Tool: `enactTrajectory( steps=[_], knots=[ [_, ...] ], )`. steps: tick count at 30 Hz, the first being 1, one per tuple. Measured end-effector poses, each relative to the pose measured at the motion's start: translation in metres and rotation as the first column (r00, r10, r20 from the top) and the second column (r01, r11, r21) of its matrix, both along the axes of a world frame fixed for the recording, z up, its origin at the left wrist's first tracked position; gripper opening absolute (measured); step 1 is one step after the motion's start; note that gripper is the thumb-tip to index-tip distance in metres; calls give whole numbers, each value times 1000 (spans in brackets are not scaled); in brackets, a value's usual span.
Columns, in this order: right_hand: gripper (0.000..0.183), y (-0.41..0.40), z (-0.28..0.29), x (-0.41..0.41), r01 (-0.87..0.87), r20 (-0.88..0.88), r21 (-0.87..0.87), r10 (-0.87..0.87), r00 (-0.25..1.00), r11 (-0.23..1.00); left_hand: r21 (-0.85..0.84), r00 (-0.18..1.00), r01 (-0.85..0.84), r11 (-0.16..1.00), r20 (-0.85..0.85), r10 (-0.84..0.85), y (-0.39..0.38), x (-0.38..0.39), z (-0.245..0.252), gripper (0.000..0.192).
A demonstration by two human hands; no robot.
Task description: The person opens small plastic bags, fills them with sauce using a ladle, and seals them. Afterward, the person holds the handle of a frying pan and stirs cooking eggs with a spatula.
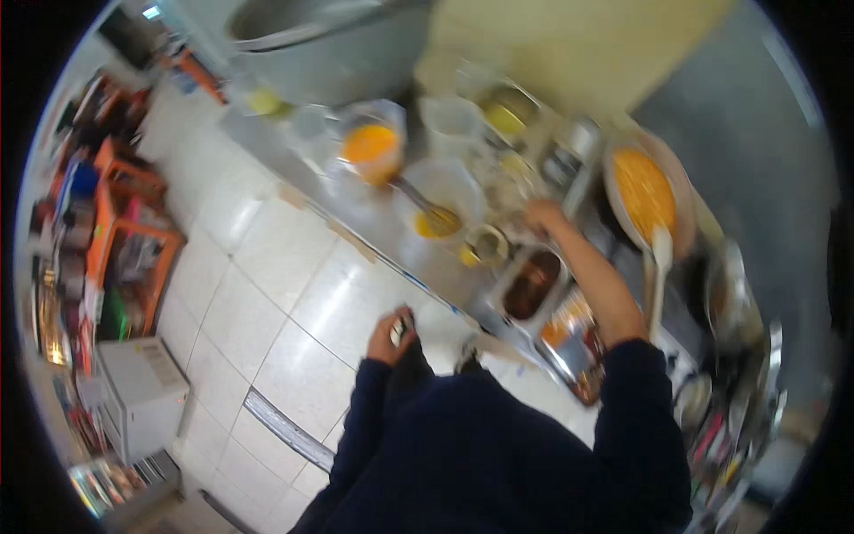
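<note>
My right hand [545, 217] reaches over the crowded counter to blurred small containers; what its fingers touch is unclear. My left hand [392, 336] hangs low in front of the counter, curled around a small dark and pale object that I cannot identify. Left of my right hand, a wire whisk [437, 217] rests in a clear bowl [460, 180] with some yellow liquid. Beside it stands a container of orange food [369, 143]. Close below my right hand is a rectangular container of dark brown sauce [534, 286]. An oval pan of orange-yellow food [644, 190] with a pale utensil [662, 250] stands to the right.
A large metal pot [320, 60] stands at the counter's far end. A metal tray [567, 340] lies near the front edge [400, 267]. Across the tiled floor [260, 320] are orange shelves [133, 233] and a white box-shaped appliance [143, 394].
</note>
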State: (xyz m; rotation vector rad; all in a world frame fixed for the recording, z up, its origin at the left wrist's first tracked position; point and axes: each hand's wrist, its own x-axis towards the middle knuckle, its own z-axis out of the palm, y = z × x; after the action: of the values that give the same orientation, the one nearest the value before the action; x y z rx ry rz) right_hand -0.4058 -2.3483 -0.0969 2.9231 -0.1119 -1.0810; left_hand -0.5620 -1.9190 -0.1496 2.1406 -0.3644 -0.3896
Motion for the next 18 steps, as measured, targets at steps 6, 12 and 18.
enactTrajectory(
  steps=[6,12,18],
  knots=[
    [44,-88,-95,-62,211,195,4,-207,959,978,71,982,-71,995,-171,82,77,-10,-3,36],
    [54,-80,-37,-24,38,-179,-144,-63,982,989,134,960,-166,977,-203,191,150,15,34,35],
    [49,-92,92,-46,-282,58,-230,302,952,932,-2,981,-66,998,-184,65,136,91,108,33]
  ],
)
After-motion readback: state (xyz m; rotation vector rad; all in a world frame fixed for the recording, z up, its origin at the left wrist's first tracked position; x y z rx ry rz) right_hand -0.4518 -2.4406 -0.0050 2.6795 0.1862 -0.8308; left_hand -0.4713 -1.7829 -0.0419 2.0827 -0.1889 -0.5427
